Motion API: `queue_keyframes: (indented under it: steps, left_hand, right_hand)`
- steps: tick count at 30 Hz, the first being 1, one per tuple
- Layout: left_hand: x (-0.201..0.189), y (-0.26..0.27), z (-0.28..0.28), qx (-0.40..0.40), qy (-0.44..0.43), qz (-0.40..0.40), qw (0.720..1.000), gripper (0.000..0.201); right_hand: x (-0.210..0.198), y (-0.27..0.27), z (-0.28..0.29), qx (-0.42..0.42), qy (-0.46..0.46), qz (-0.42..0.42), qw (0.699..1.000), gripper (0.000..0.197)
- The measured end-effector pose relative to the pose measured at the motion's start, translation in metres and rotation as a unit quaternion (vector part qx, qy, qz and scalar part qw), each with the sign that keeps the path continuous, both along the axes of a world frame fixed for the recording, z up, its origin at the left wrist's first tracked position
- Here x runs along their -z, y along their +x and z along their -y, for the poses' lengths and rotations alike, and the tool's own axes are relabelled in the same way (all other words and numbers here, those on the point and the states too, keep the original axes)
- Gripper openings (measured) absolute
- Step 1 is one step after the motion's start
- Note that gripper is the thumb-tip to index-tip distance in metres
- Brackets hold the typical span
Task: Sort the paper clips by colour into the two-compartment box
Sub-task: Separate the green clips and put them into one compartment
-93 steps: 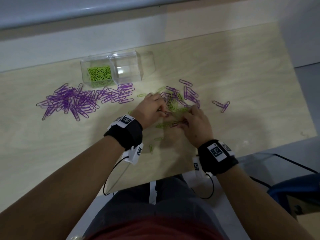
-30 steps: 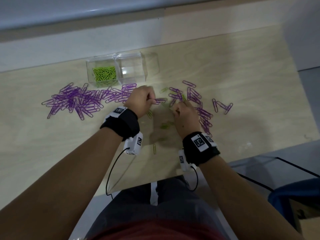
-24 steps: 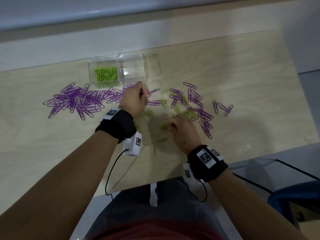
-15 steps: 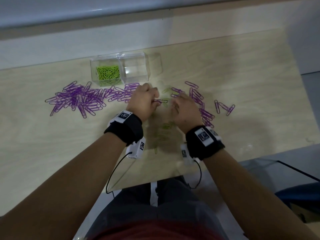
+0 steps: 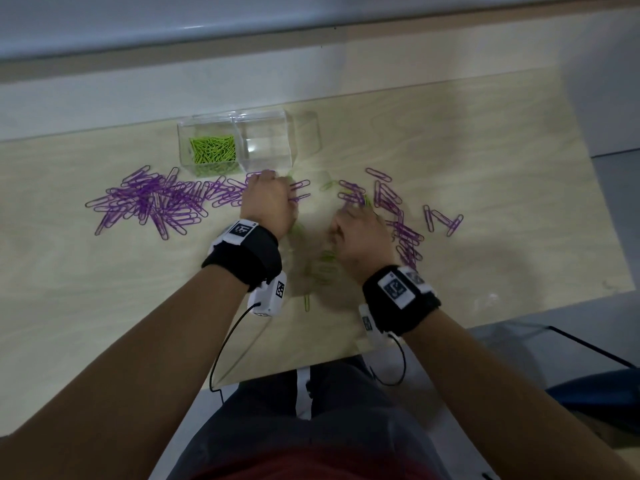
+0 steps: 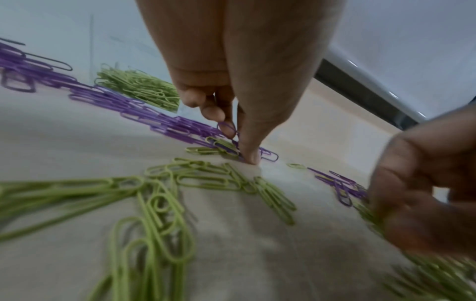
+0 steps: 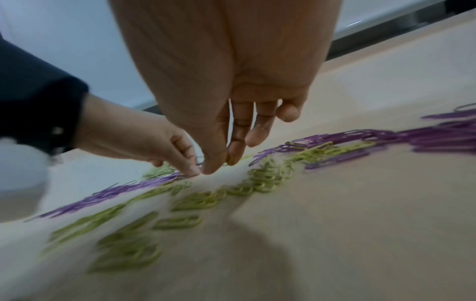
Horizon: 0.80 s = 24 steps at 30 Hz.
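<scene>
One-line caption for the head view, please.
Both hands, left hand and right hand, pick through loose purple clips and green clips before a clear box holding green only.

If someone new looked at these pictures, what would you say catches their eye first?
Probably the big heap of purple paper clips spread across the table to the left. Behind it stands the clear two-compartment box, whose left compartment holds bright green paper clips while the right looks empty. In the middle, the left hand and the right hand pick through mixed clips.
</scene>
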<state>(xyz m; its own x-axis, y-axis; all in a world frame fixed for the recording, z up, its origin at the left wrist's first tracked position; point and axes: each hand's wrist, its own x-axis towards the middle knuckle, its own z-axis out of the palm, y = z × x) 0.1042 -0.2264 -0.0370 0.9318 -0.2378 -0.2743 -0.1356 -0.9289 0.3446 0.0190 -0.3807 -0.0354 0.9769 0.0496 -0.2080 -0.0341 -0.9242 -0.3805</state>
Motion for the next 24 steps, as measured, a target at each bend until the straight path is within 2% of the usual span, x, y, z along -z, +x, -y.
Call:
queue_keyframes:
  steps: [2,4,8,11,14,17,20,24]
  left_hand:
    - [-0.002,0.0,0.004,0.014,-0.007,0.02,1.0,0.022]
    - [-0.003,0.001,0.014,0.063,-0.025,0.04,0.997,0.023]
    - [0.003,0.001,0.036,0.169,0.009,0.059,0.984,0.027]
    - [0.003,-0.01,0.037,0.199,0.044,0.061,0.977,0.016]
    - [0.002,-0.028,0.027,0.178,0.037,0.075,0.98,0.02]
    - [0.001,-0.037,0.028,0.131,-0.031,0.059,0.989,0.024]
    - [0.002,-0.032,0.05,0.061,-0.077,0.02,0.995,0.022]
    - [0.008,-0.024,0.072,-0.007,-0.081,-0.03,0.996,0.024]
  right_hand:
    - [0.0,-0.02,0.0,-0.019,0.016,0.01,1.0,0.007]
    - [0.002,-0.026,0.005,-0.005,0.006,0.027,1.0,0.007]
    - [-0.004,0.001,0.024,0.095,-0.013,0.057,0.994,0.014]
    - [-0.009,0.027,0.031,0.091,-0.033,0.035,0.995,0.022]
    - [-0.004,0.039,0.039,0.092,-0.037,-0.019,0.995,0.026]
    - [0.007,0.037,0.049,0.134,0.051,-0.028,0.989,0.026]
    - [0.01,0.028,0.052,0.146,0.109,-0.017,0.983,0.023]
    - [0.009,0.021,0.055,0.144,0.162,0.006,0.976,0.022]
